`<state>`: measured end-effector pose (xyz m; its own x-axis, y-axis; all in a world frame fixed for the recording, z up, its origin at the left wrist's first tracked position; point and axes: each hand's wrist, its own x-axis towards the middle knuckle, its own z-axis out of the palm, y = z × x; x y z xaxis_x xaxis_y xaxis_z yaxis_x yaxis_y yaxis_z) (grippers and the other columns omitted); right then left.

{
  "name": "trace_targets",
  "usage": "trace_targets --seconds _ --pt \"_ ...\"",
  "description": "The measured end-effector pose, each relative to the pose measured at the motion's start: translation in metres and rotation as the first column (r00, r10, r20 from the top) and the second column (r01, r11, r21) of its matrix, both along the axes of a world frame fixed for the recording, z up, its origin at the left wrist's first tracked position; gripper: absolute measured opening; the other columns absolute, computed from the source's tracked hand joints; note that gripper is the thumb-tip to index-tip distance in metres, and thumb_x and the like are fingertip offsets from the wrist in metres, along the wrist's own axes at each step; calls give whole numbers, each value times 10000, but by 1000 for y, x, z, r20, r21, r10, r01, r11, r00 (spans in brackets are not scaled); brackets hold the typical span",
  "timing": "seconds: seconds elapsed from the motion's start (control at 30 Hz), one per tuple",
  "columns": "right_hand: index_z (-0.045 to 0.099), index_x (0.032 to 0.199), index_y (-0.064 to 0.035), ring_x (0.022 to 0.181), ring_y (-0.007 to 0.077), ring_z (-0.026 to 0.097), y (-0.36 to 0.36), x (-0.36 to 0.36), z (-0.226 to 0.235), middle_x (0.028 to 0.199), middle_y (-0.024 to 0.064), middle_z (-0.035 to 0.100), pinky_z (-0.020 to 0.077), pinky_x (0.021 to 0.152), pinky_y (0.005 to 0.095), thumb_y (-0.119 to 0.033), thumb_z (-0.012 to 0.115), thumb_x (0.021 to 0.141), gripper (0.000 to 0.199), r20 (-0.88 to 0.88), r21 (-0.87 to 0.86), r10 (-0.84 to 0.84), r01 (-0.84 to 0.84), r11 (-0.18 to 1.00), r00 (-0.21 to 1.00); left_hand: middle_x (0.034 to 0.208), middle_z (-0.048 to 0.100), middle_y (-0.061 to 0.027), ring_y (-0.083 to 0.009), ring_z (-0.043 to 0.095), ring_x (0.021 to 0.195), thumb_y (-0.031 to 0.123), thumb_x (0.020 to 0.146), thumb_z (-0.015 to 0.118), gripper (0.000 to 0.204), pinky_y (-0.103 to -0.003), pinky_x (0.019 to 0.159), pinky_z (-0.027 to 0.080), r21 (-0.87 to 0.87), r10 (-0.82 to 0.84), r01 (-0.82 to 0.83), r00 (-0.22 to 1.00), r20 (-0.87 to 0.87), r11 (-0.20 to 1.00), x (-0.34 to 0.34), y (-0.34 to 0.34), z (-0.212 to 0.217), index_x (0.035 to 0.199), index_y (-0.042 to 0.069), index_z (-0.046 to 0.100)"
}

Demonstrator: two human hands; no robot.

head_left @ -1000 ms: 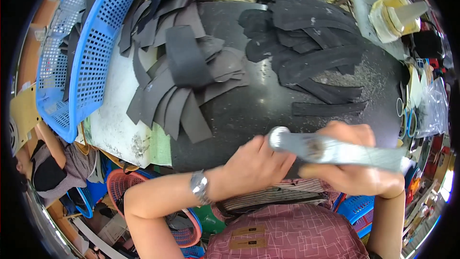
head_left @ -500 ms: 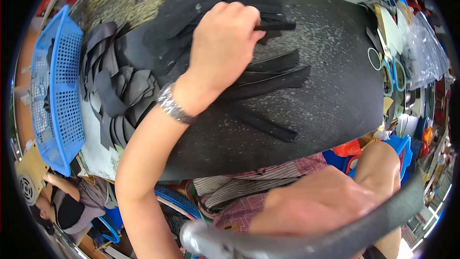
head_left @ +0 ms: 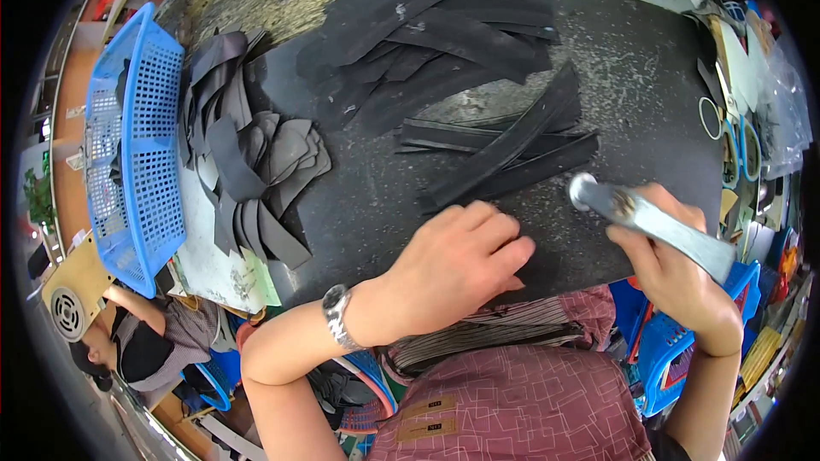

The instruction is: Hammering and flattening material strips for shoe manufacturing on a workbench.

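Observation:
My right hand (head_left: 675, 269) grips a hammer (head_left: 675, 235) above the near right part of the black work board (head_left: 359, 196). The hammer's round, shiny face points left, and its handle is hidden by the hand. By the board's near edge, my left hand (head_left: 461, 265) has its fingers curled down; whatever lies under them is hidden. A silver watch (head_left: 338, 318) is on that wrist. Just beyond the hands, several narrow black strips (head_left: 512, 149) lie crossed on the board. A large heap of wider black strips (head_left: 436, 34) spreads behind them.
Curved grey-black pieces (head_left: 256, 162) are piled at the left, beside a blue plastic basket (head_left: 154, 154). Scissors (head_left: 741, 149) and clear plastic bags (head_left: 784, 102) lie at the far right. Another person (head_left: 145, 341) sits at the lower left.
My left hand has come back from the heap to the near edge. The hammer has swung from close in front of me to above the board. One strip now lies diagonally across the others.

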<state>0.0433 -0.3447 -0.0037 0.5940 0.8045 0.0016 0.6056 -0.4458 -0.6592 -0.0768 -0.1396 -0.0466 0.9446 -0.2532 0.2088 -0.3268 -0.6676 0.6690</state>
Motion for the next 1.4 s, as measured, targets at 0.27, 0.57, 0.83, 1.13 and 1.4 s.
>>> trace_targets --seconds 0.27,0.57,0.83,1.13,1.4 --pt "516 933 -15 546 256 531 -29 -24 7 676 95 450 420 493 374 -167 660 564 424 -87 -140 423 -432 891 902 830 608 -79 -231 627 692 48 711 710 188 -305 560 524 82 219 -209 965 -145 975 -54 39 20 876 46 620" --pt "494 959 -28 572 220 515 -24 -35 7 695 71 424 401 488 353 -166 621 635 375 -3 -280 471 -453 847 882 820 534 -69 -187 520 651 87 637 606 177 -256 503 471 583 70 -26 996 -53 812 -61 14 19 793 5 586" --pt "495 928 -44 574 171 519 -32 -38 2 685 43 409 419 487 311 -119 600 650 307 114 -311 489 -436 844 865 660 496 -30 -200 520 543 198 684 669 187 -300 460 442 136 -78 122 953 -291 983 -103 20 21 659 65 540" --pt "533 872 -39 519 149 511 -31 -40 -3 649 21 419 403 447 291 -164 598 629 281 188 -231 468 -424 876 864 946 569 -102 -288 570 826 64 654 690 472 -356 691 498 12 91 -91 996 16 996 -16 -31 3 1113 27 585" --pt "507 787 -66 477 137 489 -48 -41 -6 629 13 406 396 422 275 -174 598 638 206 142 -190 350 -321 928 926 866 575 -71 -242 564 760 65 635 707 429 -321 620 476 -32 -81 78 992 -97 996 1 -31 -13 1050 4 617"
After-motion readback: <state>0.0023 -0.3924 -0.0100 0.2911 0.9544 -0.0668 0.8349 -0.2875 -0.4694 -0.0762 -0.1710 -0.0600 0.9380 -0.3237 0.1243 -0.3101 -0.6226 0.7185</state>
